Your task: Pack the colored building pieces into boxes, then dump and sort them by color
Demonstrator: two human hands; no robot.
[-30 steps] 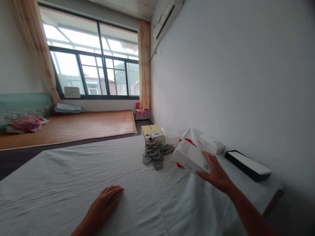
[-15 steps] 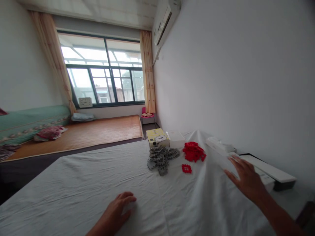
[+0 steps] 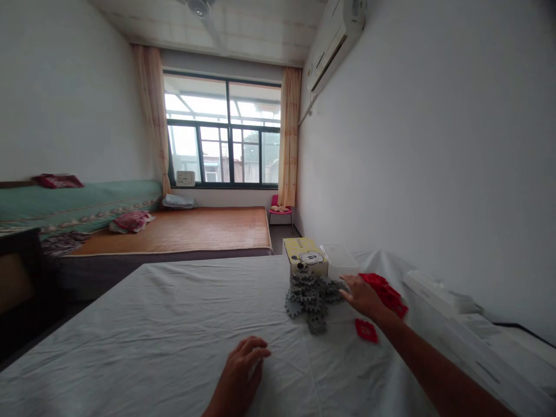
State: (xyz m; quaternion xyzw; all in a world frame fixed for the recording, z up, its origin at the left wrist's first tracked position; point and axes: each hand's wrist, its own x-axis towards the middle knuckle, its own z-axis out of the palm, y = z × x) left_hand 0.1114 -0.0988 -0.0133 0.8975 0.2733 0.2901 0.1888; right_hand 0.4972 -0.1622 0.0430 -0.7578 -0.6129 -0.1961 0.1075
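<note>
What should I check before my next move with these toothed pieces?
1. Left grip free: ok, nothing visible in it.
2. Right grip touching the grey pieces: cannot tell; fingers are near the pile's right end.
3. Red pile fully visible: not ok, the right arm partly covers it.
4. Single red piece in sight: ok, on the white cloth.
5. Yellow box behind the grey pieces: ok.

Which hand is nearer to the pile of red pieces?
Right. The right hand is at the left edge of the red pile; the left hand is farther, leftward and nearer the camera.
</note>
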